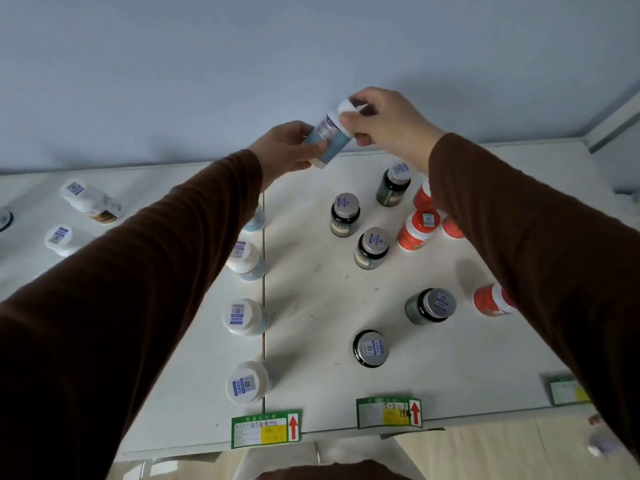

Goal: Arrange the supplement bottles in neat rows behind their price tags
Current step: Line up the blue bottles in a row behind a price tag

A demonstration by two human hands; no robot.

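Note:
A white-capped, blue-labelled bottle is held tilted above the back of the white shelf. My left hand grips its body and my right hand grips its cap end. Below, several white bottles stand in a column along the shelf seam behind a green price tag. Several dark green bottles stand scattered behind a second price tag. Orange bottles sit at the right, one lying on its side, partly hidden by my right sleeve.
More white bottles stand on the left part of the shelf. A third price tag sits at the front right edge. A pale blue wall rises behind the shelf. The floor shows below the front edge.

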